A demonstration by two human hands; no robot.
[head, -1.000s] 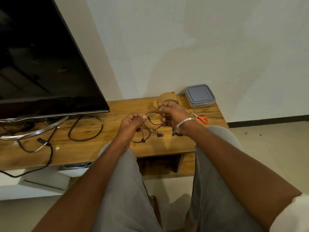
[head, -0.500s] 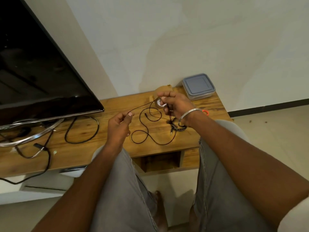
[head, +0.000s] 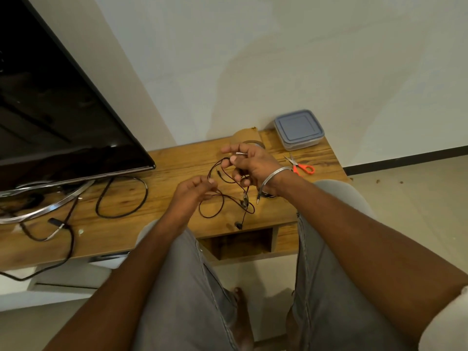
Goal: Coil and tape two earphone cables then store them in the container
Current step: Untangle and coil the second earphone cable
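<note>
At the far left a large black flat television screen [head: 63, 110] stands on a curved silver metal stand [head: 53, 207], and just right of the stand a thick black cable [head: 121, 197] lies in a loose loop on the long wooden table [head: 164, 173]. Near the table's middle the left hand [head: 195, 191] is held above the top with its fingers curled, thumb and fingertips pinching a thin black earphone cable [head: 245, 200]. From that pinch the cable runs in slack loops over the wood towards the right hand [head: 250, 165], with one earbud [head: 238, 225] hanging near the table's front edge. The right hand is raised a little higher; its thumb and forefinger grip the upper part of the same cable and its lower fingers curl round further strands. Behind this hand, partly hidden, stands a brown roll of tape [head: 244, 136]. A silver metal bangle [head: 277, 174] circles the right wrist, and just below the wrist lies a small dark bundle [head: 268, 195], perhaps the second earphone cable, though it is too hidden to tell. Further right, orange-handled scissors [head: 302, 168] lie flat on the table, and at the back right corner sits a square clear plastic container with a grey-blue lid [head: 298, 129], closed, against the wall.
</note>
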